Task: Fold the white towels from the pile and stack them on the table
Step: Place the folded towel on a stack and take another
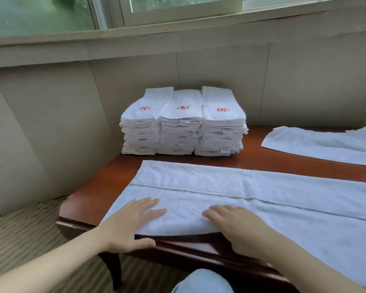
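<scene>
A long white terry towel (251,199), folded lengthwise, lies across the near part of the dark reddish wooden desk (106,187), its near fold along the front edge. The left hand (131,220) and right hand (239,227) both rest flat on it, fingers straight and spread. Behind it, three side-by-side stacks of folded white towels with red embroidered emblems (183,123) stand by the wall, and another unfolded white towel (325,142) lies far right.
</scene>
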